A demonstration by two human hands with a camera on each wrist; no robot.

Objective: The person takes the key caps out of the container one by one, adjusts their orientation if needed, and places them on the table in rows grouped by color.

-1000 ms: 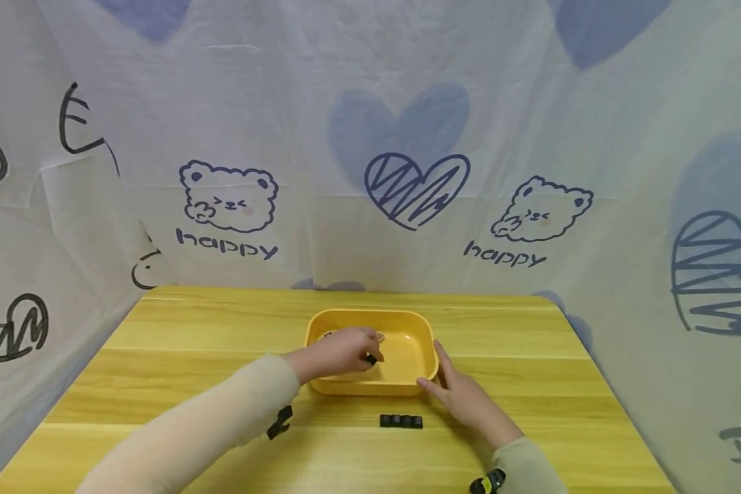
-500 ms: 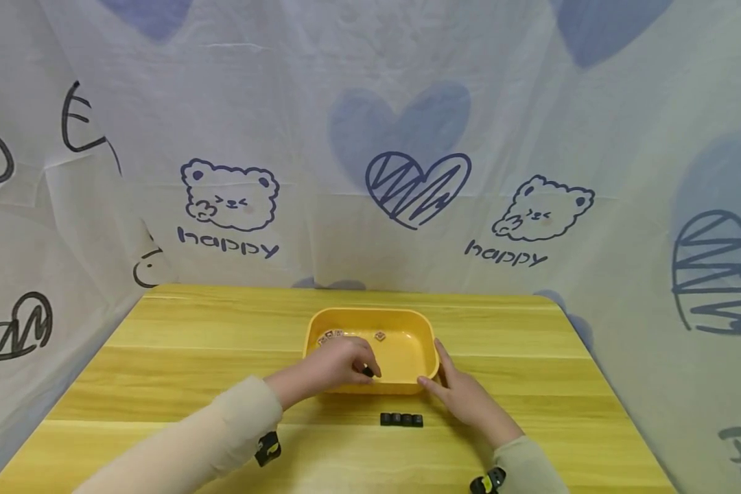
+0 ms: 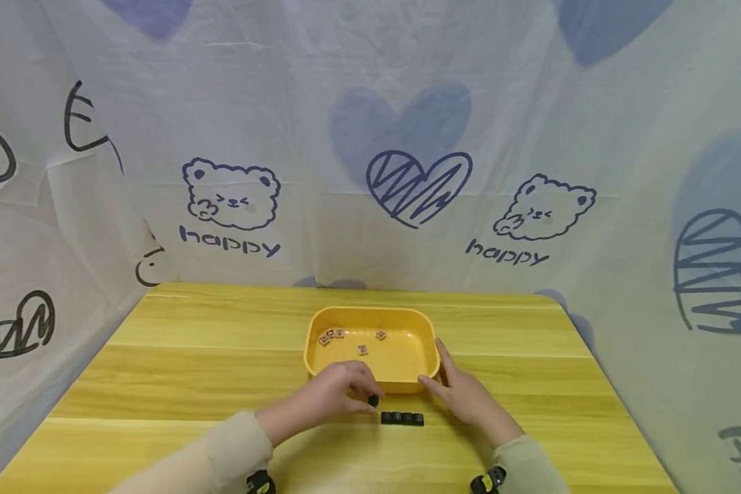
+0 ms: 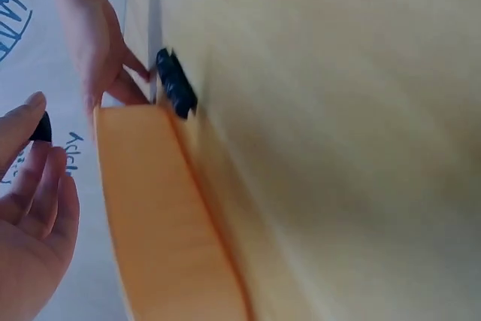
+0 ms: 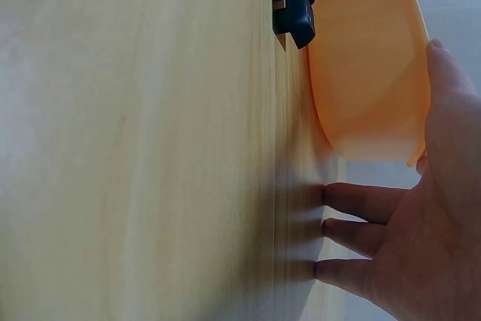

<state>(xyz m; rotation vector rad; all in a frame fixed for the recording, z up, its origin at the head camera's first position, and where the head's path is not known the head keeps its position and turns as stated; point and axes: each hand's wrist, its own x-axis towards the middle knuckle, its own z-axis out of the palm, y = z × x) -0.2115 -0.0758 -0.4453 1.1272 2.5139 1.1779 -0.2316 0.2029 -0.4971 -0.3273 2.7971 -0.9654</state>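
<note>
Between its thumb and fingertips my left hand (image 3: 342,391) pinches a small black keycap (image 3: 373,400), just in front of the yellow tray (image 3: 370,387). A short row of black keycaps (image 3: 402,418) stands on the table, a little to the right of that keycap and nearer to me. My right hand (image 3: 466,396) holds the tray's right front corner, thumb at the rim. In the right wrist view three of its fingers (image 5: 361,202) reach down to the tabletop outside the tray. Several small pale square pieces (image 3: 362,350) with dark marks lie inside the tray.
The wooden table (image 3: 222,336) carries the tray near its middle. A white curtain (image 3: 321,226) with hearts and bears hangs behind and along the sides. A black wrist device (image 3: 488,480) sits at the right sleeve.
My left hand has come out of the tray toward me, bringing the black keycap over its front edge. Pale pieces it covered now show. My right hand stays at the corner.
</note>
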